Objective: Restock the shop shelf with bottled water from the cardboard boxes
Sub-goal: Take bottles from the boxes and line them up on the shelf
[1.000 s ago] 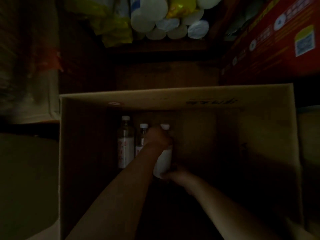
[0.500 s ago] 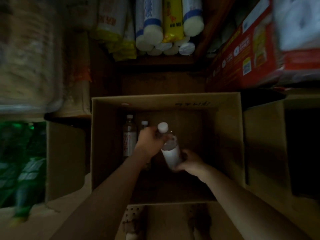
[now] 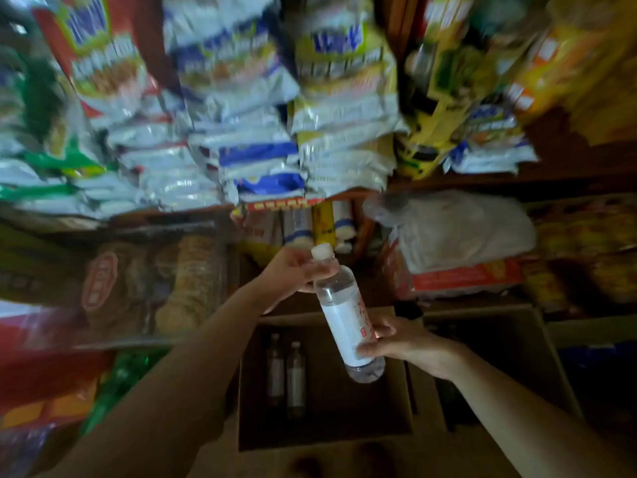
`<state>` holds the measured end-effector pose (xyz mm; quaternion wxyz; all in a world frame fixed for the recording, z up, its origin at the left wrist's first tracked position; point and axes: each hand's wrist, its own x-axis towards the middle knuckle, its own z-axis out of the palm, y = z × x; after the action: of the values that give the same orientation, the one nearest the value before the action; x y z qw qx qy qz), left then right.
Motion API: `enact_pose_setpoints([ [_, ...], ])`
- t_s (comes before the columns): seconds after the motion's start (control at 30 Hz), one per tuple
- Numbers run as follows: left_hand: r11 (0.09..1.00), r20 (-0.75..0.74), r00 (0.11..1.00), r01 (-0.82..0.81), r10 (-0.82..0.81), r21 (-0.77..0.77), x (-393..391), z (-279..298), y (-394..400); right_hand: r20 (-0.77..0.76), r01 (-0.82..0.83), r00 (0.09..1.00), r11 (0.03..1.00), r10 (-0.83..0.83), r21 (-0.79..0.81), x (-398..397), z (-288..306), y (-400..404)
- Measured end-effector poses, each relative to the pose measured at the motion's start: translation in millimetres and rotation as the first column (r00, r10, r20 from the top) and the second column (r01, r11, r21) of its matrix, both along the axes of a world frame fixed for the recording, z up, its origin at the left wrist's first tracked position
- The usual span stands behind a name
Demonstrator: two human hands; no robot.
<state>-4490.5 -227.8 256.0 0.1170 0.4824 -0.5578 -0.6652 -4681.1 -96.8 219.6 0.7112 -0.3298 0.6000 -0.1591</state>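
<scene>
A clear water bottle [image 3: 344, 312] with a white cap and white label hangs tilted above the open cardboard box [image 3: 327, 432]. My left hand [image 3: 293, 270] grips its neck just under the cap. My right hand [image 3: 400, 343] holds its lower part, fingers curled round the label. Two more water bottles [image 3: 286, 374] stand upright in the dark box, at its far left.
Shop shelves fill the view ahead. Stacked snack packets [image 3: 241, 132] sit on the upper shelf, biscuit packs [image 3: 155, 284] at the left and a white plastic bag [image 3: 458, 229] on a red carton at the right. A second open box [image 3: 499, 357] stands to the right.
Both hands have lifted the bottle up out of the box. My head has risen, so the upper shelves have come into view.
</scene>
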Motion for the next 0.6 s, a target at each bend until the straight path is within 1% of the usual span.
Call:
enact_pose_setpoints([
  [0.13,0.998,-0.092,0.994,0.053,-0.057,-0.046,-18.1,91.6,-19.3,0.055,0.130,0.990,0.990,-0.128,-0.052,-17.0,93.6,1.6],
  [0.2,0.995,-0.140,0.986,0.077,-0.086,-0.066,-33.2,137.3,-21.9,0.050,0.170,0.985,0.981,-0.165,-0.097,-22.0,136.2,6.1],
  [0.33,0.986,-0.214,0.966,0.122,-0.143,-0.110,-62.9,226.6,-14.2,0.017,0.315,0.948,0.927,-0.318,-0.202,-30.6,209.0,25.9],
  [0.43,0.975,-0.263,0.943,0.170,-0.203,-0.143,-83.9,284.3,-2.2,0.007,0.416,0.902,0.866,-0.431,-0.279,-33.3,263.3,52.3],
  [0.5,0.967,-0.300,0.922,0.210,-0.244,-0.142,-101.1,322.1,13.5,-0.005,0.465,0.866,0.810,-0.499,-0.358,-37.3,300.2,75.5],
  [0.6,0.935,-0.383,0.854,0.318,-0.354,-0.156,-132.8,382.0,48.4,-0.025,0.521,0.788,0.687,-0.615,-0.507,-47.1,352.5,114.7],
])
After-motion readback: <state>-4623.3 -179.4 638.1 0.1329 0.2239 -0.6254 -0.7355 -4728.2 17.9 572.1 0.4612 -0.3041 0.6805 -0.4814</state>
